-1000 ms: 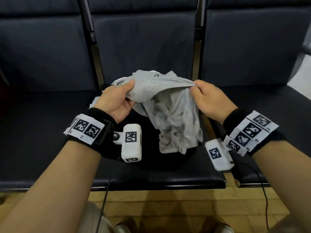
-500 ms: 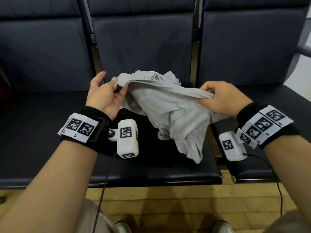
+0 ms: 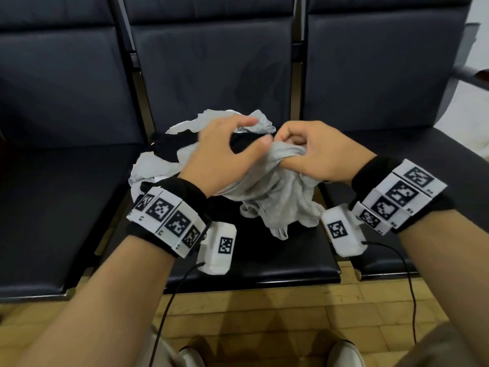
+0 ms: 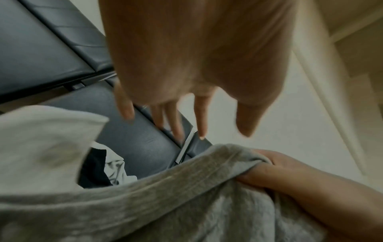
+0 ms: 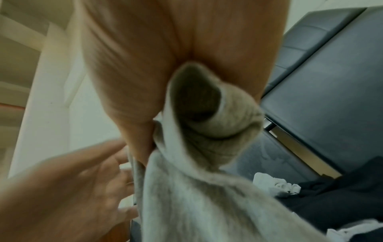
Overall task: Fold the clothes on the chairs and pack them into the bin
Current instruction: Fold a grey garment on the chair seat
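Observation:
A crumpled grey garment (image 3: 277, 197) hangs over the middle chair seat (image 3: 264, 263). My right hand (image 3: 293, 144) grips a bunched edge of it. The right wrist view shows that fabric (image 5: 207, 122) rolled inside the fist. My left hand (image 3: 255, 131) hovers just left of the right hand, with thumb and fingers loosely spread and nothing in them. In the left wrist view its fingers (image 4: 176, 124) are straight above the grey cloth (image 4: 186, 204). More clothes lie behind on the seat, a black piece (image 3: 164, 149) and a white one (image 3: 150, 168).
Dark padded chairs stand in a row, with a seat on the left (image 3: 53, 207) and one on the right (image 3: 423, 154). Wooden floor (image 3: 264, 313) lies below the seat edge. Sensor cables (image 3: 172, 300) trail from both wrists. No bin is in view.
My left hand has let go of the garment's edge and moved right toward the right hand. My right hand has moved left and bunched the cloth, which has dropped lower.

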`<state>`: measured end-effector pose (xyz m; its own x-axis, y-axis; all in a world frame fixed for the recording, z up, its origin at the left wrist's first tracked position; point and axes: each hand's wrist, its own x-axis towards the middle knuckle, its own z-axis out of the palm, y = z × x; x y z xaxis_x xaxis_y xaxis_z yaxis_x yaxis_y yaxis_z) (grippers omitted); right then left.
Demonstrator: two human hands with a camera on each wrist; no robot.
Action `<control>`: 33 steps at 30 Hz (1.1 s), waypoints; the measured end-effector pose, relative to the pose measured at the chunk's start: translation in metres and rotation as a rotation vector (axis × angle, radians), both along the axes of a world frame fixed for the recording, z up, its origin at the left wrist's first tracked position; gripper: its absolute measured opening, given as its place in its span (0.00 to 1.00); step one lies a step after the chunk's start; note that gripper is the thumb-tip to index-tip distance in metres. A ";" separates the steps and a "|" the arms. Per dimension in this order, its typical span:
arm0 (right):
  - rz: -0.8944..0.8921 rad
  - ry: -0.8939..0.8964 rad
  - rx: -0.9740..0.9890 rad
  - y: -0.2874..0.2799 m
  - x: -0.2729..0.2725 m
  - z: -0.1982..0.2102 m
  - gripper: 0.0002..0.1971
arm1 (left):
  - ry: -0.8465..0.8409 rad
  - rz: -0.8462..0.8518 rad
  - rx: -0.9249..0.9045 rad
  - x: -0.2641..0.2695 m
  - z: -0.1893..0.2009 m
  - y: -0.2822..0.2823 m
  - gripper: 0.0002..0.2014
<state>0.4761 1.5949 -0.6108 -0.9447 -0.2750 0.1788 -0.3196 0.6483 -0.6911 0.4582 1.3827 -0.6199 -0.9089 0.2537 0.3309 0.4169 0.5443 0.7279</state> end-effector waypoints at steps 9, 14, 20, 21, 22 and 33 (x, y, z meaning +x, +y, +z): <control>-0.054 -0.025 0.209 0.012 0.001 0.001 0.20 | -0.065 -0.245 -0.120 0.000 -0.007 0.007 0.10; -0.089 -0.133 0.041 0.033 0.000 -0.004 0.12 | -0.191 -0.236 0.304 -0.004 -0.001 -0.005 0.03; -0.085 -0.152 -0.258 0.023 0.001 -0.008 0.10 | -0.519 -0.336 0.500 0.007 0.006 -0.001 0.07; -0.087 -0.145 -0.246 0.019 0.000 -0.008 0.11 | -0.527 -0.320 0.523 0.009 0.005 0.003 0.10; -0.078 -0.140 -0.222 0.014 0.000 -0.008 0.12 | -0.526 -0.298 0.556 0.010 0.004 0.006 0.09; 0.025 -0.304 0.121 0.015 0.003 -0.021 0.17 | -0.461 -0.073 0.875 -0.014 0.009 -0.019 0.08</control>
<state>0.4794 1.6100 -0.6316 -0.9424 -0.3011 -0.1456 -0.1275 0.7260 -0.6758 0.4442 1.3640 -0.6111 -0.9877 0.1493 0.0468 0.0034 -0.2781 0.9605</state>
